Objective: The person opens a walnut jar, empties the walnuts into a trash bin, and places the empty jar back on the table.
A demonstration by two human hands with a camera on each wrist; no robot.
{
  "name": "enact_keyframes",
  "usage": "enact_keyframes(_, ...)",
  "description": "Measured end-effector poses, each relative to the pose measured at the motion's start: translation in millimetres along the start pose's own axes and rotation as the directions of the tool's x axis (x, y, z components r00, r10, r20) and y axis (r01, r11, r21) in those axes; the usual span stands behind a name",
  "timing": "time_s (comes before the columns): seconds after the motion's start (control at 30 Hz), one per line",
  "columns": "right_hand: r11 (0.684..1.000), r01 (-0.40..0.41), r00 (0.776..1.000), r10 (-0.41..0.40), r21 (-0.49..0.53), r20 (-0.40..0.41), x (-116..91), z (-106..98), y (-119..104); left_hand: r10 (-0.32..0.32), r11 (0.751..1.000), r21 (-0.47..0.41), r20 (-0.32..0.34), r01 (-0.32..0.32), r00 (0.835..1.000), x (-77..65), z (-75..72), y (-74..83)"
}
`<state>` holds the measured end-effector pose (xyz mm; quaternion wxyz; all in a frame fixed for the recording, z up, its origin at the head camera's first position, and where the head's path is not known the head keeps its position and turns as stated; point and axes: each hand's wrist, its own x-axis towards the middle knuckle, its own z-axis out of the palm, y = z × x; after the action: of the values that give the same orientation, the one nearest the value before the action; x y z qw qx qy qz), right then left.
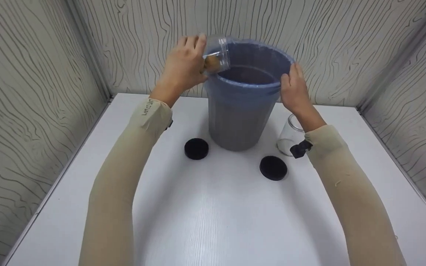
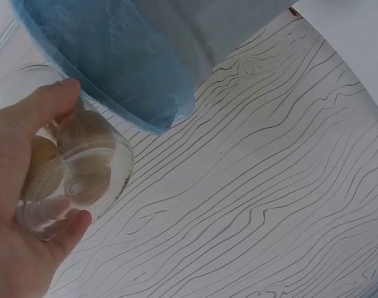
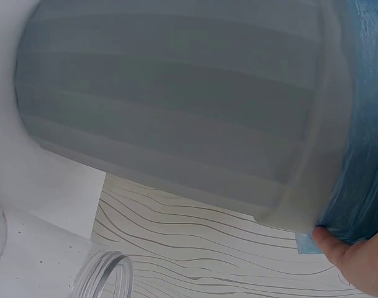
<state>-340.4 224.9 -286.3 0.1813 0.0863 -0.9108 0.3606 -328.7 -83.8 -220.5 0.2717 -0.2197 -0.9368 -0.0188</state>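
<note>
My left hand (image 1: pixel 185 62) grips a clear jar (image 1: pixel 217 46), tilted on its side with its mouth at the left rim of the trash bin (image 1: pixel 235 125). Round brownish things (image 1: pixel 212 63) lie inside the jar; their kind is unclear. In the left wrist view, thumb and fingers curl around the jar (image 2: pixel 123 164). A blue bag (image 1: pixel 248 88) lines the grey bin and folds over its rim. My right hand (image 1: pixel 295 88) holds the bin's right rim, and in the right wrist view its thumb (image 3: pixel 328 243) presses the blue bag from outside.
A second clear jar (image 1: pixel 287 140) stands uncovered right of the bin, partly behind my right wrist. Two black lids (image 1: pixel 196 149) lie on the white table (image 1: pixel 213 214) in front of the bin. Wood-patterned walls (image 1: pixel 142 44) close off the back and sides.
</note>
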Motion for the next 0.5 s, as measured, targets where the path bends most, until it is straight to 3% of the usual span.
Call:
enact_keyframes(0.23,1.000,0.004,1.000,-0.004,0.003,-0.009,0.6,2.1,0.7,0.017,0.997,0.080,-0.011,-0.016,1.000,7.2,3.1,2.3)
enact_keyframes(0.5,1.000,0.010,1.000,-0.010,0.011,-0.005,-0.9,0.4,-0.1,0.092,0.982,0.169,-0.028,-0.086,0.995,13.2,2.7,2.5)
